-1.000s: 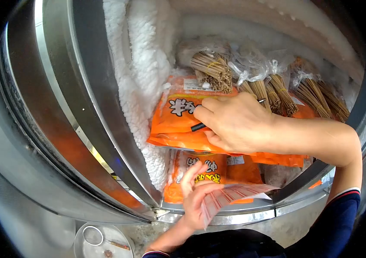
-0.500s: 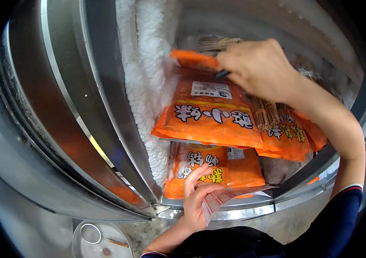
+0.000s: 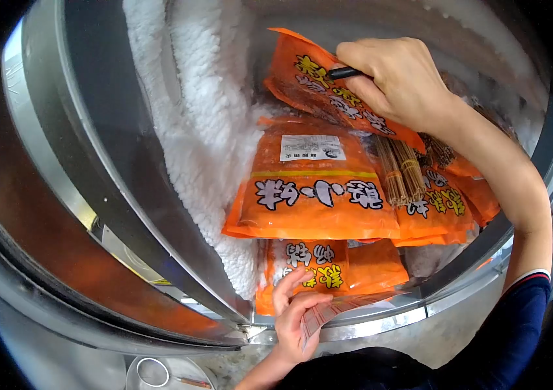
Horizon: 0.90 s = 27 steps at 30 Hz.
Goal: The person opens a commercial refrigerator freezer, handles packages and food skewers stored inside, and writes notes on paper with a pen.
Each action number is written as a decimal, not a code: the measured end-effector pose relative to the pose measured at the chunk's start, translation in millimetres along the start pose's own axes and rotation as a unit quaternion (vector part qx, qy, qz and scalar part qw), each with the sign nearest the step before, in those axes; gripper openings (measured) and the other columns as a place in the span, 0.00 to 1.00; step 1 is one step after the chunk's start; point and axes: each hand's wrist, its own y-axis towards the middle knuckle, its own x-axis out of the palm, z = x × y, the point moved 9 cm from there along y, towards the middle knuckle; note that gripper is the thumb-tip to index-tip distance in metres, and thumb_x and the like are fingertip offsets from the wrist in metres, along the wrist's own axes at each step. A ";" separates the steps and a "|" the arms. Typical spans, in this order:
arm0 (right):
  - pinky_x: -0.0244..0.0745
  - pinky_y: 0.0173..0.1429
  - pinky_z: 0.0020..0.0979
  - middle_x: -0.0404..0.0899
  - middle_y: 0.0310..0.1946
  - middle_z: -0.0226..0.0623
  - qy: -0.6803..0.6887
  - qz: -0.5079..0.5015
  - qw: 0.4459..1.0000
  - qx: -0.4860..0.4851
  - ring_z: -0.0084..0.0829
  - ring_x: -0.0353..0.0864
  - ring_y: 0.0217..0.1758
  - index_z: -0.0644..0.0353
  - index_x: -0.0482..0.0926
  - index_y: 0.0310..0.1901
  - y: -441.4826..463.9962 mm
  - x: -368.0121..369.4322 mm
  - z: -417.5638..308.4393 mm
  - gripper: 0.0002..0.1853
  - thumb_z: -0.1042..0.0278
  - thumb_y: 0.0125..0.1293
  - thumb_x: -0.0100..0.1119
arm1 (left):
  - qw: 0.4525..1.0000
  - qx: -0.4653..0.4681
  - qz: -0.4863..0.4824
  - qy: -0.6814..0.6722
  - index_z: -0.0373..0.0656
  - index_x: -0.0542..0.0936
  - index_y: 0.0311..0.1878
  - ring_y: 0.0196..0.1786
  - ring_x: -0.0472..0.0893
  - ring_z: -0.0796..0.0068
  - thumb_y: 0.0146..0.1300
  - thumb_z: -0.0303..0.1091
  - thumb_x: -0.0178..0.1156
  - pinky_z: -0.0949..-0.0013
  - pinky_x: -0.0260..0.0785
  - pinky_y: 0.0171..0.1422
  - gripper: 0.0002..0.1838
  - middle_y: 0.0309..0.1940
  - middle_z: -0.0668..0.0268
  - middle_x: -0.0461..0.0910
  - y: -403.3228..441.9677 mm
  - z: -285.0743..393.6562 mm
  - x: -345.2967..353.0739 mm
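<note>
My right hand (image 3: 397, 81) is closed on the top edge of an orange food packet (image 3: 293, 71) with yellow and white lettering, lifting it at a tilt. A black pen (image 3: 345, 73) is also tucked in that hand. Below lies another orange packet (image 3: 319, 218) with a white label, flat on the pile. My left hand (image 3: 293, 322), lower down, is closed on a paper sheet (image 3: 338, 312) printed with red lines. Just beyond its fingers is a lower orange packet (image 3: 374, 266).
Thick white frost (image 3: 205, 117) coats the freezer's left wall. Bundles of thin sticks (image 3: 400, 172) rest on more orange packets (image 3: 436, 211) at right. The freezer's metal rim (image 3: 354, 330) runs along the front. A round pan (image 3: 188, 370) with a ring-shaped item is on the floor.
My right hand has raised the orange packet so its lettered face shows. The view has shifted slightly. My left hand still holds the sheet near the front rim.
</note>
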 end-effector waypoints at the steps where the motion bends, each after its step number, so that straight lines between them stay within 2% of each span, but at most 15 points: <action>1: 0.69 0.31 0.43 0.76 0.23 0.40 0.008 0.000 1.000 -0.002 0.46 0.76 0.29 0.58 0.73 0.30 -0.3 0.5 -1.3 0.07 0.66 0.52 0.57 | 1.000 -0.001 -0.004 -0.001 0.39 0.79 0.37 0.59 0.66 0.58 0.61 0.34 0.54 0.56 0.54 0.64 0.09 0.60 0.52 0.58 0.4 -0.8 0.9; 6: 0.70 0.31 0.43 0.77 0.23 0.40 0.070 -0.026 0.997 -0.012 0.46 0.77 0.29 0.57 0.74 0.30 -6.5 3.2 -15.4 0.07 0.65 0.51 0.58 | 1.000 -0.006 0.005 -0.007 0.39 0.78 0.38 0.59 0.66 0.56 0.60 0.34 0.53 0.55 0.54 0.65 0.09 0.62 0.51 0.57 8.5 3.8 4.1; 16: 0.70 0.32 0.43 0.76 0.24 0.39 0.053 -0.027 0.998 -0.023 0.45 0.77 0.30 0.58 0.73 0.30 -19.5 1.4 -10.8 0.07 0.66 0.52 0.57 | 1.000 0.027 -0.011 -0.006 0.38 0.78 0.37 0.59 0.66 0.57 0.60 0.33 0.53 0.56 0.57 0.64 0.09 0.62 0.50 0.57 13.7 10.9 13.0; 18: 0.70 0.32 0.43 0.76 0.24 0.40 0.052 -0.031 0.998 -0.027 0.46 0.77 0.30 0.58 0.72 0.30 -19.1 0.9 -14.0 0.07 0.66 0.53 0.57 | 0.999 0.003 -0.005 -0.032 0.37 0.78 0.37 0.60 0.66 0.57 0.59 0.30 0.55 0.57 0.57 0.64 0.07 0.63 0.49 0.57 15.3 12.7 14.1; 23: 0.70 0.33 0.44 0.76 0.25 0.41 0.043 -0.042 0.998 -0.029 0.47 0.76 0.31 0.58 0.72 0.31 -21.2 2.8 -21.4 0.07 0.65 0.54 0.56 | 0.998 0.027 -0.040 -0.032 0.37 0.77 0.39 0.62 0.63 0.56 0.59 0.27 0.54 0.56 0.56 0.65 0.07 0.68 0.45 0.48 14.3 16.3 20.8; 27: 0.70 0.32 0.44 0.75 0.25 0.41 0.018 -0.051 0.998 -0.038 0.47 0.76 0.31 0.57 0.71 0.30 -21.1 2.5 -23.2 0.07 0.65 0.54 0.56 | 0.995 0.021 -0.030 -0.095 0.38 0.76 0.42 0.66 0.58 0.50 0.60 0.28 0.52 0.55 0.54 0.66 0.08 0.69 0.43 0.42 20.3 15.1 27.6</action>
